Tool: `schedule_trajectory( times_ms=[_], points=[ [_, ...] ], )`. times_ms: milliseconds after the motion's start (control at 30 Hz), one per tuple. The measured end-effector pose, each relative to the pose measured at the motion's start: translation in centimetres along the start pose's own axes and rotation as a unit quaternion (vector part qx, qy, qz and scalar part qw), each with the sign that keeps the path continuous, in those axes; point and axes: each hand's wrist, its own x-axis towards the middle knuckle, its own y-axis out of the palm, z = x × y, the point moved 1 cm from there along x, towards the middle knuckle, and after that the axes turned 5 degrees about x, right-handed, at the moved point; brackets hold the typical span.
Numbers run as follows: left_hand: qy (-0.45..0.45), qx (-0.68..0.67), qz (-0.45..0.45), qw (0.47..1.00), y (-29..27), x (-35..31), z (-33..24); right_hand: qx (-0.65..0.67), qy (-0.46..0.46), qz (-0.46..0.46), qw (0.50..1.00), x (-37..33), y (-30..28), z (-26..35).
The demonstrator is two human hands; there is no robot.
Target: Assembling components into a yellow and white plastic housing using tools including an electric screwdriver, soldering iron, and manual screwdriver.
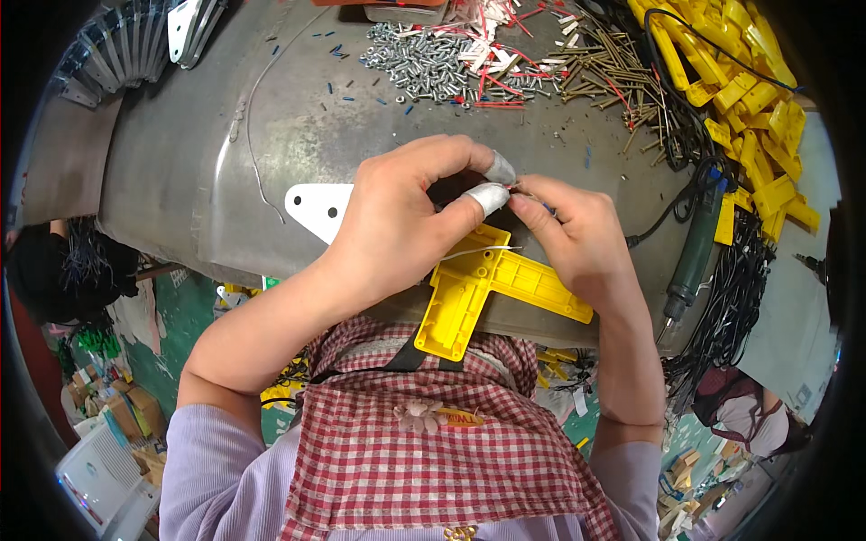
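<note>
My left hand [401, 203], with white wraps on its thumb and forefinger, is closed in a pinch. Its tips meet those of my right hand [575, 225], also pinched, over the table. A tiny reddish bit shows between the fingertips, too small to name, and a speck of blue is by my right fingers. Below them lies a yellow plastic housing [469, 293], its ribbed hollow side up, at the table's front edge. A thin pale wire [476, 252] crosses it. A white plate with black holes [316, 209] is partly hidden behind my left hand.
Piles of silver screws [424, 68], brass-coloured long screws [613, 77] and red-and-white pieces [492, 54] lie at the back. Yellow housings [758, 117] heap up at right, near a green electric screwdriver [693, 257] and black cables [731, 307]. White plates [184, 27] stand far left.
</note>
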Motion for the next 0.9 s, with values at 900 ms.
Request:
schedule_trajectory(
  times_ms=[900],
  points=[
    [0.167, 0.071, 0.022, 0.983, -0.4, 0.8, -0.6, 0.045, 0.023, -0.031, 0.998, -1.2, -1.6, 2.9]
  ],
)
